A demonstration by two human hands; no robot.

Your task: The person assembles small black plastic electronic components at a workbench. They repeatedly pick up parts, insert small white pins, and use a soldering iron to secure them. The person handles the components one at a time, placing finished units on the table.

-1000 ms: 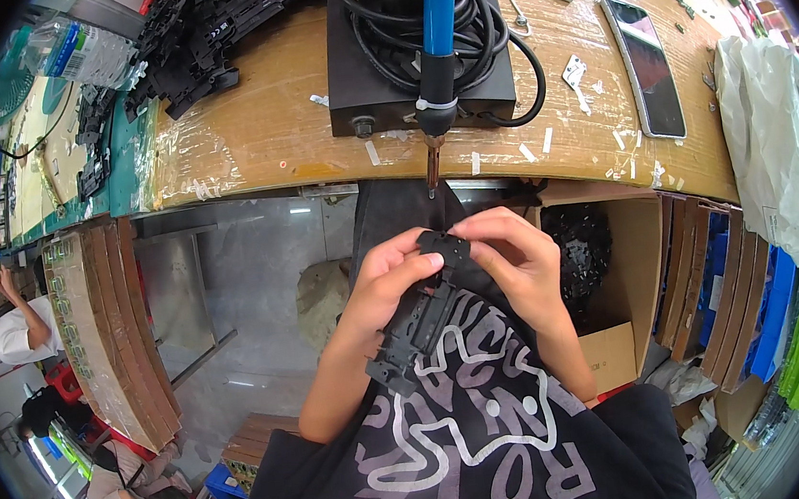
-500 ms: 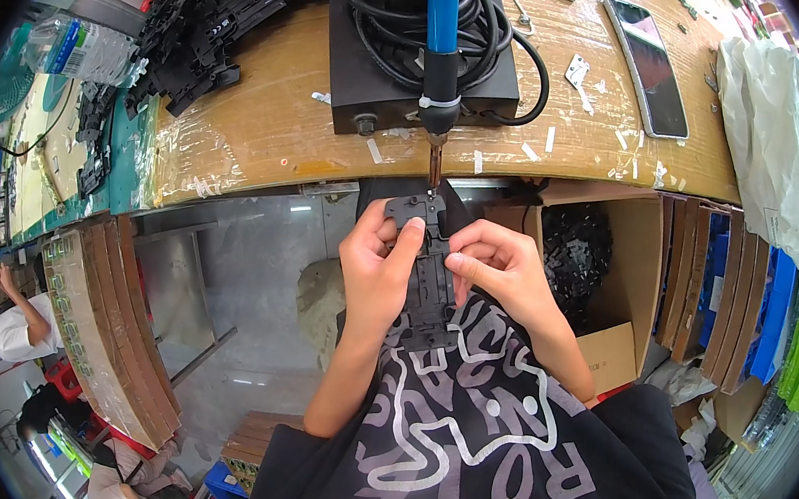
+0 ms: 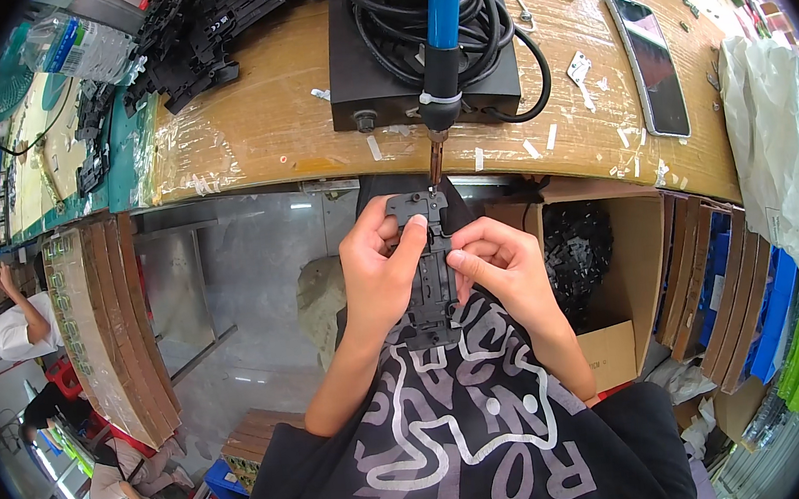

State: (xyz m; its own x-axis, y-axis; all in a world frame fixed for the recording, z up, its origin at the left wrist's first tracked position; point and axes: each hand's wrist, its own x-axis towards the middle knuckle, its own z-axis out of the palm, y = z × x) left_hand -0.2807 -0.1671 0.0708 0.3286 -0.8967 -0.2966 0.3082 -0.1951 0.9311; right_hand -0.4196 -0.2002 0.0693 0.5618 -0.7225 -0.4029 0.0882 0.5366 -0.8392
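A long black moulded plastic part [image 3: 432,280] is held lengthwise in front of my body, just off the table edge. My left hand [image 3: 380,256] grips its far left side, with the thumb on top and the fingers curled underneath. On the part's right edge, my right hand [image 3: 500,261] closes thumb and forefinger in a pinch. The metal tip of a blue-handled soldering iron [image 3: 443,29] points down at the far end of the part, by a small hole. Whether the tip touches the plastic I cannot tell.
On the table [image 3: 244,134], a black box [image 3: 351,91] carries coiled black cable. A phone [image 3: 649,67] and a white bag [image 3: 773,136] are at right; black plastic parts [image 3: 206,37] pile up at far left. An open carton [image 3: 647,269] of small black pieces stands below the table.
The black plastic part and both hands are almost still, with only a very slight shift. The iron stays where it was.
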